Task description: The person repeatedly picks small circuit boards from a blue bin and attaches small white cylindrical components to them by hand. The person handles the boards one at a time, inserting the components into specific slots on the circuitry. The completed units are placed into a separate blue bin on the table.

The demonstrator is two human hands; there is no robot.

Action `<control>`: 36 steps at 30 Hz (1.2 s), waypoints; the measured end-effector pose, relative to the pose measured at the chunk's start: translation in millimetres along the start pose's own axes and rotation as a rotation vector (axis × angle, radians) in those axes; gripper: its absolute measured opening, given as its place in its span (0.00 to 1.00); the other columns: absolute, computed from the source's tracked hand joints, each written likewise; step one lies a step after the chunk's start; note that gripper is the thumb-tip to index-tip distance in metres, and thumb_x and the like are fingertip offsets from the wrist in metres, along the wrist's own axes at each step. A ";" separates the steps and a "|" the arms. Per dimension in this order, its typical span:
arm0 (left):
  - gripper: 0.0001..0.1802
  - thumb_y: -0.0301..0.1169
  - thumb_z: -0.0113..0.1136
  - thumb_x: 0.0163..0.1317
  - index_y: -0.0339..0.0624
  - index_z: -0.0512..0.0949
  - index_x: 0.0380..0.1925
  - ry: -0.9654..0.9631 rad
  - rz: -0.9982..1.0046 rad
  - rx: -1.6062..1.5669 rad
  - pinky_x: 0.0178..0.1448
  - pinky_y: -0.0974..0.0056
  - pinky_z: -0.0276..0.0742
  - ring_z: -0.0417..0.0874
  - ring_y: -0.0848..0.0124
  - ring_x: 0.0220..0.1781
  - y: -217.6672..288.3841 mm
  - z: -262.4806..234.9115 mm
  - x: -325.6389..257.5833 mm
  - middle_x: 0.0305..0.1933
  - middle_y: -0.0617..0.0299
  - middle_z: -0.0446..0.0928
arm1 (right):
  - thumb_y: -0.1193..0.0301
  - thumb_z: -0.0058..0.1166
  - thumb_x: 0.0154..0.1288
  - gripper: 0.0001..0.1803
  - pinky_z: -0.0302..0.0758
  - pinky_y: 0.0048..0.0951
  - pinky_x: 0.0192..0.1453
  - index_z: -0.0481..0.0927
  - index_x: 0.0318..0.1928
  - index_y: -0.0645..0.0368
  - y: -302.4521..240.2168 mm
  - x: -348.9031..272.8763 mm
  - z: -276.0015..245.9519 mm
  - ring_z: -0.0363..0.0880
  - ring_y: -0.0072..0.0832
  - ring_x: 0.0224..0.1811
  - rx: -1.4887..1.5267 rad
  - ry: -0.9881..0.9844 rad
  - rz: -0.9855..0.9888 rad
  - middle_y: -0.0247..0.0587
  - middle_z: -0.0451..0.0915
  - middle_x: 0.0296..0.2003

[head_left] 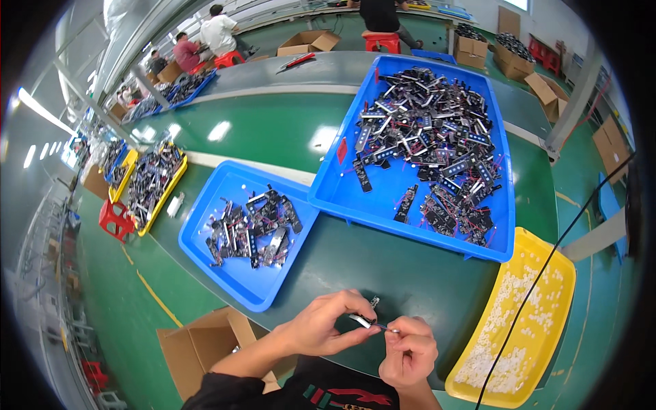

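My left hand (326, 324) is closed around a small circuit board assembly (361, 320) with a white strip, held above the green table. Its dark end sticks up past my fingers. Close beside it, my right hand (410, 352) pinches a thin wire (387, 329) that runs from the assembly; what sits at its tip is too small to make out. Beyond my hands, a small blue tray (254, 285) holds a loose pile of similar circuit boards (246, 236). A larger blue tray (335, 188) farther right bears a big heap of them.
At the right, a yellow tray (529, 240) contains many small white ring-like pieces (502, 342). A black cable (529, 290) crosses over it. An open cardboard box (188, 348) stands lower left. Red-handled pliers or a similar tool (296, 63) lie at the far side; several people sit beyond.
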State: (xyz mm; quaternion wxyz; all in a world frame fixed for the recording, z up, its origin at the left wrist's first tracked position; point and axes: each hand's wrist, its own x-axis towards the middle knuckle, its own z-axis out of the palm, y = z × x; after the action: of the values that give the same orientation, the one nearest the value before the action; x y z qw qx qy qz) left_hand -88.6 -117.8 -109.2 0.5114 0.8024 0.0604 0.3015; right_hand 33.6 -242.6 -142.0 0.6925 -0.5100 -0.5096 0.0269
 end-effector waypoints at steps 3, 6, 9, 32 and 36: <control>0.15 0.22 0.69 0.52 0.39 0.74 0.38 0.019 -0.025 0.014 0.37 0.62 0.76 0.81 0.61 0.33 7.8 -8.4 -3.1 0.33 0.57 0.79 | 0.85 0.62 0.52 0.19 0.77 0.29 0.32 0.72 0.45 0.62 -11.1 8.6 -8.4 0.80 0.36 0.31 -0.165 -0.182 -0.004 0.52 0.79 0.41; 0.13 0.23 0.69 0.51 0.42 0.77 0.36 0.080 -0.102 0.341 0.34 0.67 0.73 0.80 0.67 0.31 27.1 -48.2 -0.1 0.32 0.61 0.79 | 0.83 0.64 0.51 0.24 0.81 0.32 0.41 0.74 0.51 0.62 -36.1 16.0 -20.5 0.82 0.38 0.39 -0.309 -0.295 0.217 0.56 0.72 0.52; 0.14 0.22 0.67 0.53 0.38 0.74 0.39 0.406 -0.340 0.601 0.33 0.69 0.72 0.78 0.77 0.28 24.0 -102.2 0.7 0.28 0.63 0.80 | 0.81 0.61 0.52 0.21 0.77 0.34 0.47 0.74 0.49 0.63 -43.3 8.7 -61.9 0.80 0.41 0.42 -0.431 -0.463 0.295 0.57 0.69 0.53; 0.17 0.40 0.60 0.58 0.44 0.77 0.45 -0.063 -0.299 1.342 0.48 0.50 0.77 0.81 0.51 0.45 -19.4 -156.7 86.7 0.41 0.51 0.79 | 0.81 0.52 0.59 0.15 0.70 0.36 0.52 0.72 0.48 0.65 -12.5 -16.1 -165.8 0.72 0.46 0.46 -1.153 -0.417 0.395 0.54 0.71 0.44; 0.17 0.38 0.61 0.57 0.44 0.76 0.44 -0.164 -0.172 1.227 0.48 0.51 0.77 0.81 0.50 0.44 -38.0 -109.4 135.4 0.41 0.51 0.79 | 0.81 0.53 0.56 0.12 0.66 0.41 0.42 0.72 0.42 0.65 -15.6 -1.9 -154.4 0.67 0.46 0.37 -1.030 -0.368 0.505 0.50 0.68 0.32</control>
State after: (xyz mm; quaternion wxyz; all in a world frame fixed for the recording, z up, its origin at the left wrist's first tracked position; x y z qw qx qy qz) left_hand -30.5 40.7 -52.4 -0.0169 0.9628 0.2476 0.1071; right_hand 138.4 -355.9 -125.7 0.2288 -0.8721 -0.4317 0.0282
